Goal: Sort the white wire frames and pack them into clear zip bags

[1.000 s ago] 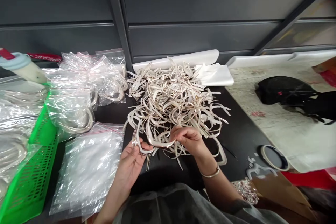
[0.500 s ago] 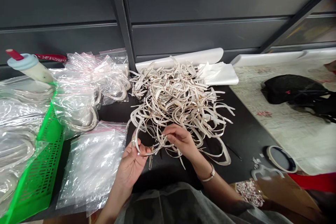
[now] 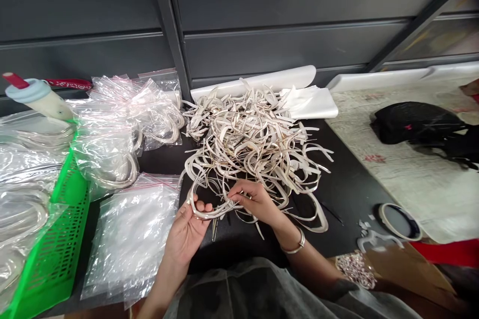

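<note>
Both hands are at the near edge of a tangled heap of thin, curved, pale bands (image 3: 254,134) with shiny metallic edges. My left hand (image 3: 189,232), palm up, is closed around the bend of a small bunch of these curved bands (image 3: 193,194). My right hand (image 3: 258,202) pinches the same bunch near its other end, thumb against fingers. How many bands are in the bunch is hard to make out. Left of my left hand lies a stack of clear zip bags (image 3: 134,229).
Filled clear bags (image 3: 116,149) lie at the back left, beside a green basket (image 3: 62,239) holding more bagged bands. A lidded cup (image 3: 41,99) stands behind it. Rolled white sheeting (image 3: 258,82) lies along the wall. A tape roll (image 3: 399,223) rests at the right.
The bunch of bands now lies in a more even curve between my hands, and my left fingers have shifted slightly. The view has moved a little.
</note>
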The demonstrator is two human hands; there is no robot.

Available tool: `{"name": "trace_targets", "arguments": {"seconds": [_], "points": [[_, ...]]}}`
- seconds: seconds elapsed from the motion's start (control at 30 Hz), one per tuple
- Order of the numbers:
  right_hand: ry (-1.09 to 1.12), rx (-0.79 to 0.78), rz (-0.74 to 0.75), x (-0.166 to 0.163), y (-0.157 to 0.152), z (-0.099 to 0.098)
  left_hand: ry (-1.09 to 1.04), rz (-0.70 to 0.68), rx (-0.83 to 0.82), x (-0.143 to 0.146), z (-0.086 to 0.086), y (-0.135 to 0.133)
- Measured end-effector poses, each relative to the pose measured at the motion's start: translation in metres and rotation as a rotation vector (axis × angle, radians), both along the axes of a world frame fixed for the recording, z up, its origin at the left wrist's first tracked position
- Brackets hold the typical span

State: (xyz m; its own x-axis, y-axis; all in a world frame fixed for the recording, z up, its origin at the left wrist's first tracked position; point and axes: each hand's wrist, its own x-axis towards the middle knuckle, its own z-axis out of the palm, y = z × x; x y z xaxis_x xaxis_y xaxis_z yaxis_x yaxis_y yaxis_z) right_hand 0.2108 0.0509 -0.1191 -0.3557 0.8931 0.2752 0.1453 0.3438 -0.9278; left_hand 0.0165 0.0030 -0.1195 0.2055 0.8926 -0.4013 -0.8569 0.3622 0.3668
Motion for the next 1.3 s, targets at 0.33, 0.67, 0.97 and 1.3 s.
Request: {"name": "trace_targets", "arguments": {"seconds": [0.33, 0.67, 0.97, 1.3], "points": [[0.001, -0.001, -0.108, 0.009, 0.002, -0.002, 0.101, 0.008, -0.083, 0.006, -0.006, 0.004], [-0.168, 0.031, 0.029, 0.011, 0.001, -0.005, 0.314, 0.023, 0.04, 0.011, 0.003, 0.002], [-0.325, 0.188, 0.073, 0.008, -0.002, 0.0, 0.442, 0.001, 0.121, 0.011, 0.003, -0.002], [-0.448, 0.349, 0.224, -0.001, -0.009, 0.009, 0.477, 0.041, 0.071, 0.013, 0.005, 0.001]]}}
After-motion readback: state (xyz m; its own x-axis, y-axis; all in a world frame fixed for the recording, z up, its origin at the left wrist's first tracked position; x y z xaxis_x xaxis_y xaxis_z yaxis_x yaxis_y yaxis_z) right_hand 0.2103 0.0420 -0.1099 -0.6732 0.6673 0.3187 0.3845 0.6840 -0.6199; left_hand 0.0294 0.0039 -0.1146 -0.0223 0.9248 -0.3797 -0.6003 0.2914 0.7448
